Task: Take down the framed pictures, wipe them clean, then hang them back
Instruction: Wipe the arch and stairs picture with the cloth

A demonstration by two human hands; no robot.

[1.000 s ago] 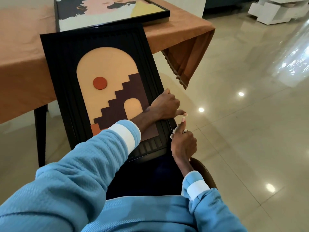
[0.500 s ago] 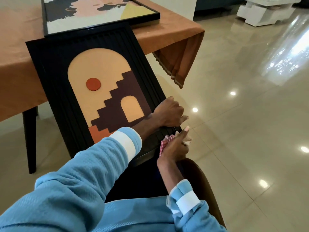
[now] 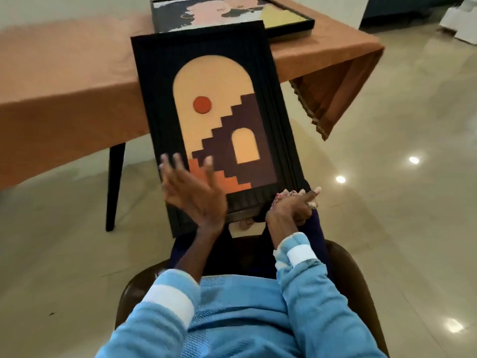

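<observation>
A black-framed picture (image 3: pixel 154 81) with a tan arch, dark stairs and a red dot leans from my lap against the table edge. My left hand (image 3: pixel 191 192) hovers over its lower left part with fingers spread, blurred by motion. My right hand (image 3: pixel 293 206) sits at the frame's lower right corner, fingers curled round a small red-and-white cloth (image 3: pixel 285 195). A second framed picture (image 3: pixel 286 23), with pink, yellow and dark shapes, lies flat on the table behind.
The table (image 3: pixel 64 99) wears an orange-brown cloth hanging at its right corner (image 3: pixel 333 99), with a black leg (image 3: pixel 114 187) on the left. I sit in a brown chair (image 3: pixel 346 262). Glossy tiled floor (image 3: pixel 387 202) spreads to the right; white objects (image 3: pixel 462 21) stand far right.
My left hand let go of the frame's right edge and swung across to its lower left, fingers spread. My right hand with the cloth stayed by the lower right corner. The view shifted.
</observation>
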